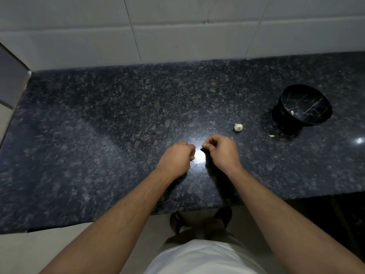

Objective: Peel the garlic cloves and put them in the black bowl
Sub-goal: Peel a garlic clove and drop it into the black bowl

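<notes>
Both hands hover low over the middle of the dark granite counter [118,119]. My left hand [177,157] is curled, and a small pale garlic clove [193,157] shows at its fingertips. My right hand [221,150] sits just to its right with thumb and forefinger pinched together; what they pinch is too small to tell. A garlic bulb piece [238,127] lies on the counter beyond my right hand. The black bowl [305,105] with pale veins stands at the far right, a small pale piece [292,112] inside it.
A pale scrap [272,136] lies on the counter in front of the bowl. White wall tiles [177,36] run along the back of the counter. The counter's front edge is near my body, with floor and my feet below.
</notes>
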